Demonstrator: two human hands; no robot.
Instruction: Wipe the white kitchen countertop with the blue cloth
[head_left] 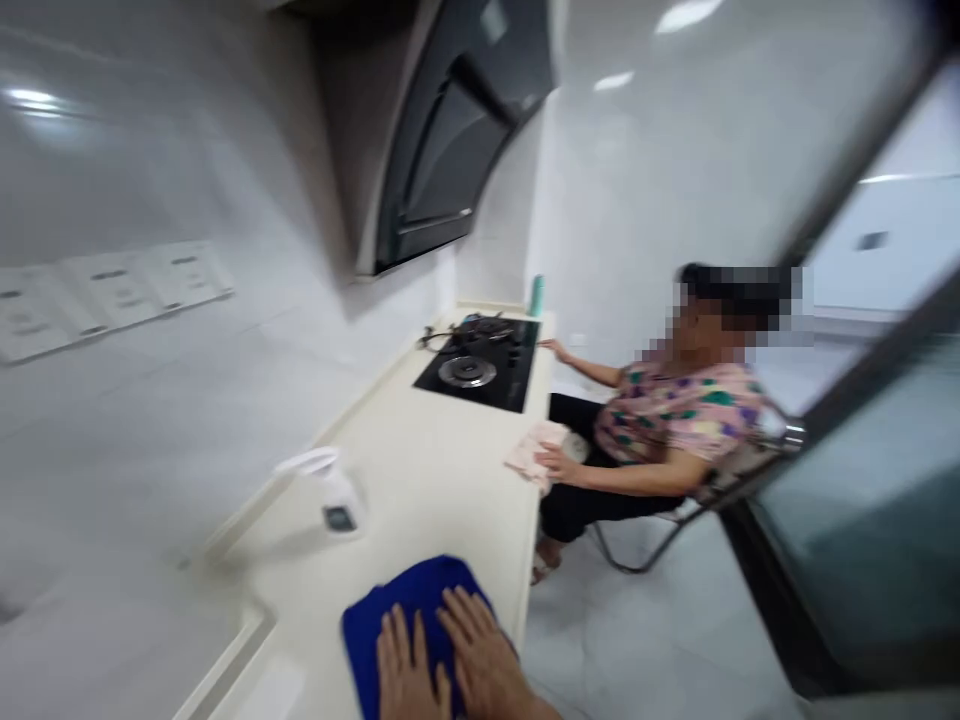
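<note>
A blue cloth lies flat on the cream countertop near its front edge, at the bottom of the head view. My left hand and my right hand both press flat on the cloth, side by side with fingers extended. A white spray bottle stands on the counter beyond the cloth to the left, apart from my hands.
A seated person sits in a chair by the counter's edge, one hand on a pink cloth, the other near the black gas hob. A range hood hangs above. A green bottle stands in the corner. A glass door is at right.
</note>
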